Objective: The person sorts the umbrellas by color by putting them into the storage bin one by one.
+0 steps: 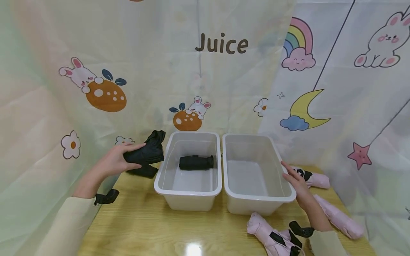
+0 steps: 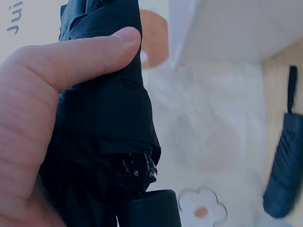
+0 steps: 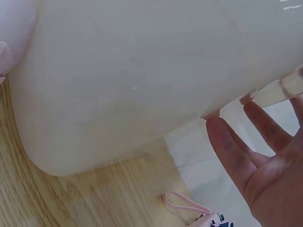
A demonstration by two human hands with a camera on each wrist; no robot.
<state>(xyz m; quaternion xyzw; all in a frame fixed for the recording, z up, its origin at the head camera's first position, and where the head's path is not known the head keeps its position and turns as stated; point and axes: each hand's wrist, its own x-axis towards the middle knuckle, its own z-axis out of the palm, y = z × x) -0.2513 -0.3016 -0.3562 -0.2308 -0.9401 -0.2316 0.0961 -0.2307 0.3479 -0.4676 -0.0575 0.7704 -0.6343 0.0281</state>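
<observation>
Overhead, your head camera counts two white plastic bins side by side on the wooden table (image 1: 144, 227): the left bin (image 1: 189, 192) holds one folded black umbrella (image 1: 196, 162), the right bin (image 1: 256, 202) holds nothing that shows. Your left hand (image 1: 116, 160) has its fingers curled round a second folded black umbrella (image 1: 145, 153), held above the table just left of the left bin. A third black umbrella (image 1: 142, 171) lies under it on the table. Three folded pink umbrellas lie to the right: one (image 1: 315, 179) behind your right hand (image 1: 296, 183), one (image 1: 339, 217) further right, one (image 1: 272, 238) in front of the right bin. Your right hand rests straight-fingered against that bin's rim.

Closer in, your left wrist camera shows what the head view cannot: your thumb (image 2: 90, 54) pressed across the black fabric and the handle end below it.

Finally, your right wrist camera shows the bin's outer wall (image 3: 123, 90) and your fingers (image 3: 227, 146) spread, tips at the rim.
</observation>
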